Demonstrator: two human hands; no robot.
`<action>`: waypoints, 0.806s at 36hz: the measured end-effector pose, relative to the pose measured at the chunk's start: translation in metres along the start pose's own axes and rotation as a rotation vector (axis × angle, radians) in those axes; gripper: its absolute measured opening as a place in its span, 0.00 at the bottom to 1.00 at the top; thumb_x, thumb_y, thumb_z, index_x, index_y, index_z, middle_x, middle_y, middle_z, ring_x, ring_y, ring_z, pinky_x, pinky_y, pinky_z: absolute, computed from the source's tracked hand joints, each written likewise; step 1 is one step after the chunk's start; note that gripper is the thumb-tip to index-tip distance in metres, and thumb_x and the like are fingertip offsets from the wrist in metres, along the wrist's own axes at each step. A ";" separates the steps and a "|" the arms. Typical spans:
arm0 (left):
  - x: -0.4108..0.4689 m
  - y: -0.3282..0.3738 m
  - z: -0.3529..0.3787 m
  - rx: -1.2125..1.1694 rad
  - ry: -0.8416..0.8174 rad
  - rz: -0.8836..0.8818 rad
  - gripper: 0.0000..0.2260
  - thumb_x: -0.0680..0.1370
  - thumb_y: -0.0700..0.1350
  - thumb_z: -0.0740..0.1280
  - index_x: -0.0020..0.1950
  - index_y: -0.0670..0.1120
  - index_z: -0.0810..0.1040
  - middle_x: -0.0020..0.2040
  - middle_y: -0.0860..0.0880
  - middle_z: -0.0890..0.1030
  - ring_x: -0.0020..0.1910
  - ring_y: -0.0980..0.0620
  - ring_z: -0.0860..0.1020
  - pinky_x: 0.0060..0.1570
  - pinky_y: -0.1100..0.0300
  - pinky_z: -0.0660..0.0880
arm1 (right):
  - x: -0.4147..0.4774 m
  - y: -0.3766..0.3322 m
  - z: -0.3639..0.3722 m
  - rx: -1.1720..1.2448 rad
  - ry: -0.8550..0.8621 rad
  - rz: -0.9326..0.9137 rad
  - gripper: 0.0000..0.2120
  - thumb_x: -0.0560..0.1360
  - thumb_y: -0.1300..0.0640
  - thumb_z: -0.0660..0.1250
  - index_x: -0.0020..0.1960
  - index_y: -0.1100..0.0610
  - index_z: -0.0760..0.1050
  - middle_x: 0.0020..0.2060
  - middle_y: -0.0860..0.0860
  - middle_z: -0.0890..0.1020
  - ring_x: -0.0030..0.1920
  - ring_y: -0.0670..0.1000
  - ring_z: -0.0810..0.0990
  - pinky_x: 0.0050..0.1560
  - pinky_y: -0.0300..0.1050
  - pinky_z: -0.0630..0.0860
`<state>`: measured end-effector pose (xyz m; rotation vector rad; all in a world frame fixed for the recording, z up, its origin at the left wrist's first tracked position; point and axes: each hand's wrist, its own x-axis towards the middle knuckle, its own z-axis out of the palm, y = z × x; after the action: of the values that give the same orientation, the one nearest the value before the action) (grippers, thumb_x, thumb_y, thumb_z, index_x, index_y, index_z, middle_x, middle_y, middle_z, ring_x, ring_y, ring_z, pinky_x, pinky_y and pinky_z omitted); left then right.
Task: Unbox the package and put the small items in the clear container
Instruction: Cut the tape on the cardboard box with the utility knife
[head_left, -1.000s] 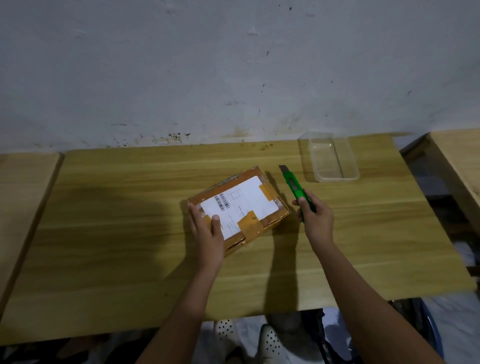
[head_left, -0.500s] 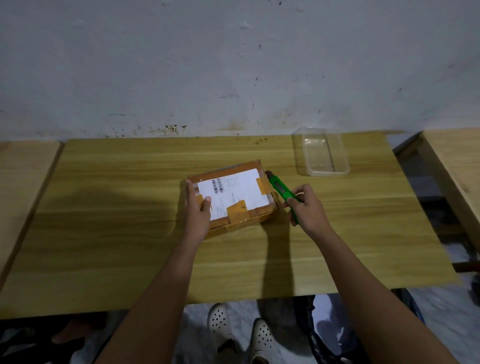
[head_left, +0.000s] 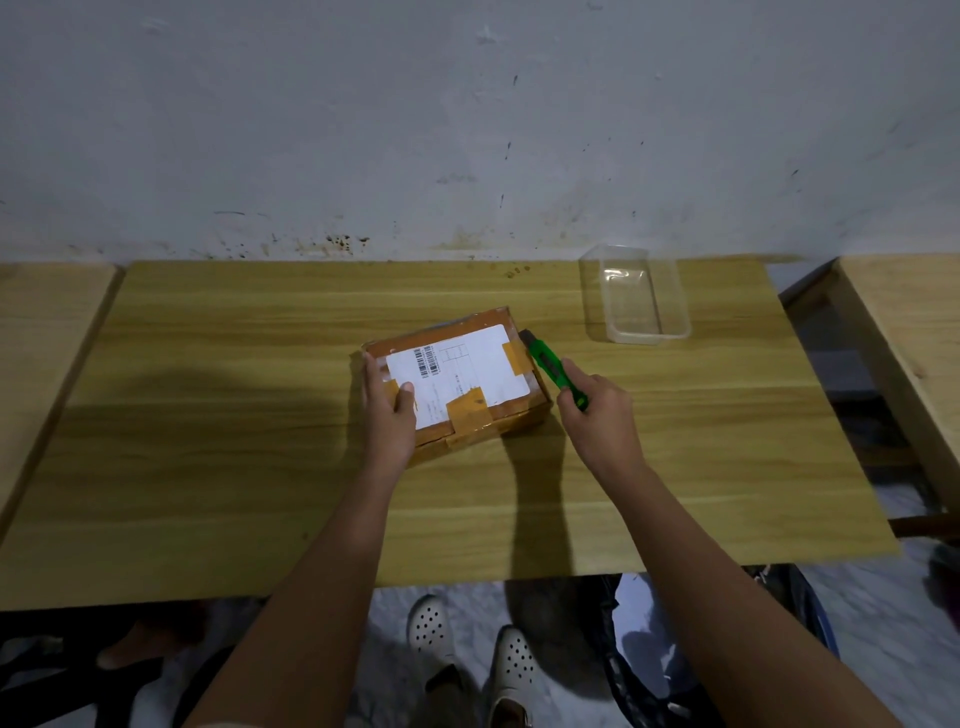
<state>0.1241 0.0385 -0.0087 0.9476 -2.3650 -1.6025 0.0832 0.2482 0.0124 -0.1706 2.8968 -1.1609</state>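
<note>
A brown cardboard package (head_left: 467, 374) with a white shipping label and tan tape lies closed in the middle of the wooden table (head_left: 208, 415). My left hand (head_left: 388, 410) presses flat on its left end, thumb on the label. My right hand (head_left: 597, 415) grips a green utility knife (head_left: 553, 370), whose tip rests against the package's right top edge. An empty clear plastic container (head_left: 641, 296) stands at the table's back right.
A stained white wall runs behind the table. Other wooden tables flank it at the left (head_left: 41, 332) and right (head_left: 904, 322), with a gap on the right. White perforated shoes (head_left: 467, 644) and dark bags show below the table's front edge.
My right hand has brought the knife from beside the package to its right edge. My left hand has kept hold while the package turned slightly.
</note>
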 end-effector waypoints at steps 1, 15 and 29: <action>0.000 0.000 0.000 -0.003 0.000 0.002 0.28 0.81 0.43 0.57 0.76 0.51 0.45 0.75 0.45 0.58 0.69 0.46 0.66 0.61 0.56 0.69 | 0.000 -0.001 -0.001 -0.021 -0.006 -0.004 0.20 0.77 0.60 0.60 0.69 0.57 0.68 0.42 0.58 0.80 0.38 0.51 0.73 0.32 0.37 0.64; -0.003 0.000 0.000 -0.049 -0.007 -0.003 0.28 0.81 0.43 0.57 0.76 0.51 0.45 0.75 0.45 0.58 0.68 0.46 0.68 0.57 0.58 0.71 | 0.014 -0.019 -0.007 -0.179 -0.277 0.023 0.24 0.79 0.56 0.56 0.74 0.47 0.56 0.46 0.59 0.78 0.39 0.58 0.79 0.41 0.58 0.80; -0.004 0.002 -0.001 -0.004 0.030 0.013 0.27 0.81 0.42 0.56 0.76 0.49 0.47 0.77 0.47 0.53 0.73 0.49 0.58 0.64 0.64 0.59 | 0.020 -0.035 -0.005 -0.224 -0.306 0.145 0.23 0.79 0.56 0.52 0.74 0.44 0.56 0.45 0.59 0.76 0.43 0.59 0.77 0.42 0.52 0.75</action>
<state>0.1270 0.0411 -0.0055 0.9471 -2.3423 -1.5771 0.0662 0.2237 0.0406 -0.1256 2.7055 -0.7163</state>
